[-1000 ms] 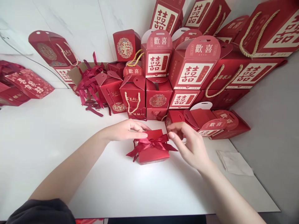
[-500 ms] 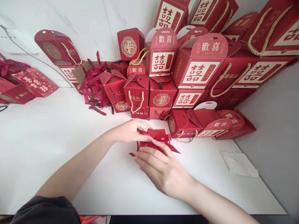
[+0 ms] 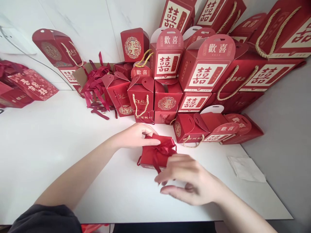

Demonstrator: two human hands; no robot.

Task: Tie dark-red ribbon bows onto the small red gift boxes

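A small red gift box (image 3: 148, 158) lies on the white table in front of me, a red ribbon bow (image 3: 165, 148) across its top. My left hand (image 3: 143, 137) grips the box at its far left edge, thumb on the top and other fingers hidden behind. A ribbon tail (image 3: 155, 163) hangs over the near side. Just in front of the box, my right hand (image 3: 187, 181) is slightly blurred, with thumb and forefinger apart and nothing seen between them; it covers the box's near right corner. Twisted red cord (image 3: 139, 160) shows at the box's left side.
Stacked red gift boxes (image 3: 168, 100) line the wall behind, several with rope handles. Nearer lies a row of boxes (image 3: 191, 127) to the right. A cardboard box of loose red ribbons (image 3: 97, 79) stands left of the stack. White tissue (image 3: 246, 169) lies at the right.
My right hand has drawn off the bow toward me and right, its fingers now apart. More of the box's top and the bow show. My left hand has stayed at the box.
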